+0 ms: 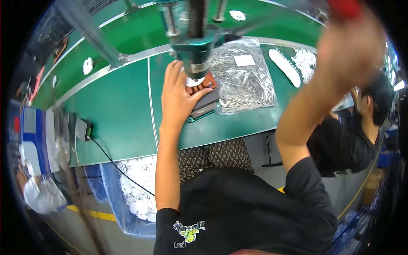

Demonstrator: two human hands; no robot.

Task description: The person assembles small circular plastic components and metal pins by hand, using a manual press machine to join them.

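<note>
A green hand-lever press [193, 53] stands in front of me, its ram low over a white plastic part [195, 82]. That part sits in an orange-brown fixture block [208, 80] on a dark grey base [206, 101]. My left hand [176, 91] grips the block from the left, thumb along its front edge, fingers reaching behind; the ram partly hides the fingertips. High at the right, my right hand [352, 46] is wrapped round the red knob [345, 6] of the press lever, blurred by motion. Whether the ram touches the white part, I cannot tell.
Right of the press lies a clear bag of metal pins or screws [242, 80]. Beyond it are a long white part [284, 68] and a pile of small white pieces [304, 61]. A blue-lined bin of white discs [138, 191] stands below left; another person [348, 136] sits at right.
</note>
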